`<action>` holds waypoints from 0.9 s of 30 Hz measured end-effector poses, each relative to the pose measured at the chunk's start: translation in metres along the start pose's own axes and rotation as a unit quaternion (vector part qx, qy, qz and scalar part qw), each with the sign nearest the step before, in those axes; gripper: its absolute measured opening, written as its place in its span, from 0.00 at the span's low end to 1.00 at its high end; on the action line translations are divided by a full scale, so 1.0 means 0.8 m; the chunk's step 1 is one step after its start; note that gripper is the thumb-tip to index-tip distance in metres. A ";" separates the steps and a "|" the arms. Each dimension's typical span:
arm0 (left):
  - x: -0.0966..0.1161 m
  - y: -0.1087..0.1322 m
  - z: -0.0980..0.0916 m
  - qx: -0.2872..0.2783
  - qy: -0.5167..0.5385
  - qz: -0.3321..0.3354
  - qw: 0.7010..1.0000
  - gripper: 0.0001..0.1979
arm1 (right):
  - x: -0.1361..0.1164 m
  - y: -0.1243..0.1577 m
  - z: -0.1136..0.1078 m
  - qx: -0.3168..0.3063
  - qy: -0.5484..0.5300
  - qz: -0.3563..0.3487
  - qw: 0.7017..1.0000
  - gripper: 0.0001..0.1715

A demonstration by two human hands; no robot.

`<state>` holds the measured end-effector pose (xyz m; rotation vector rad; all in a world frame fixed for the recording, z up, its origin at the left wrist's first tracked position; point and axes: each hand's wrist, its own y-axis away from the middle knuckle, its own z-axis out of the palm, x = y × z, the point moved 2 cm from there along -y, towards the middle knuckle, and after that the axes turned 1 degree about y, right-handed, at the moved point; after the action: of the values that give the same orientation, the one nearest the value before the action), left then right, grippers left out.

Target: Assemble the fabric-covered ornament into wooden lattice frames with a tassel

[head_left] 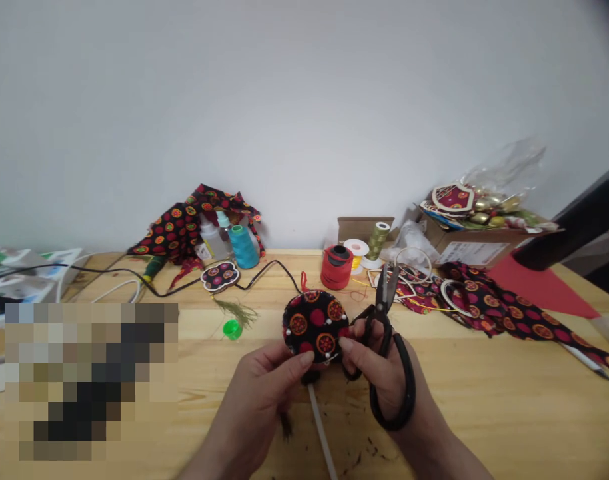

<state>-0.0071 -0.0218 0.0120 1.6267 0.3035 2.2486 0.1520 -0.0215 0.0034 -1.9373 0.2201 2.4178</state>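
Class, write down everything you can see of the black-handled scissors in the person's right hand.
The black-handled scissors have dark metal blades, slightly parted, pointing upward and away from the person, and long black looped handles of a matte, coated look. They sit in the right hand, with the larger loop curving below the hand. The blades stand beside the round black patterned fabric piece, held above the wooden tabletop.

Teal thread cone point(243, 247), red spool point(336, 267) on wooden table point(484, 400); green bottle cap point(231, 329) nearby; patterned fabric point(499, 307) right.
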 end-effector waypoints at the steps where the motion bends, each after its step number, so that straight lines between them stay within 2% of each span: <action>1: 0.001 0.000 0.000 -0.001 0.001 -0.002 1.000 0.12 | 0.000 0.000 0.000 0.002 0.000 -0.001 1.000 0.19; 12: 0.002 0.002 0.011 0.012 0.064 -0.051 0.997 0.15 | -0.011 0.005 0.007 0.039 0.019 -0.019 0.999 0.20; 18: -0.002 0.000 0.002 0.014 0.103 -0.056 0.993 0.11 | -0.015 0.007 0.001 0.022 0.067 -0.030 0.997 0.23; 21: 0.004 -0.004 -0.004 -0.002 0.181 -0.080 0.980 0.08 | -0.013 0.017 -0.009 -0.050 0.110 -0.052 0.991 0.26; 24: 0.015 -0.010 -0.008 0.012 0.263 -0.124 0.957 0.03 | -0.014 0.032 -0.013 -0.186 0.157 -0.042 0.969 0.32; 27: 0.024 -0.014 -0.010 0.027 0.318 -0.151 0.936 0.10 | -0.020 0.043 -0.011 -0.269 0.214 -0.051 0.938 0.29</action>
<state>-0.0181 -0.0034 0.0216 0.7506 0.7237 2.4591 0.1597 -0.0561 0.0201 -2.5994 -0.5857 2.1035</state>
